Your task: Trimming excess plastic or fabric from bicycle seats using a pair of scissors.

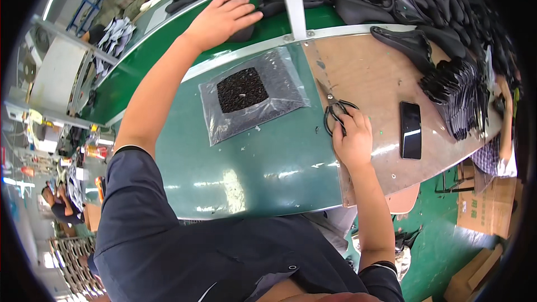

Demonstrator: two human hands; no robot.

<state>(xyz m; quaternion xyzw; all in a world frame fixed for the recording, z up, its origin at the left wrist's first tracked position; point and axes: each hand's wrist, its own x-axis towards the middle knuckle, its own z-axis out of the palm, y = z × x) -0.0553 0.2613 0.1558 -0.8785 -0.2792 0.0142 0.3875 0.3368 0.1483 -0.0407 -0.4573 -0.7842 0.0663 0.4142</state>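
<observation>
My left hand reaches past the table's far edge, over the green belt. Its fingers stretch to the right, close to black saddle-shaped pieces; a dark piece lies partly under the hand, and I cannot tell whether they touch. My right hand closes on the black handles of a pair of scissors, whose blades point away from me on the table. Left of the scissors, a clear plastic bag lies flat, with a dark speckled square showing in its middle.
A black phone lies right of my right hand, before a stack of thin black pieces. More black saddle-shaped pieces crowd the far right. A white post stands at the far edge. Another person's arm shows at right.
</observation>
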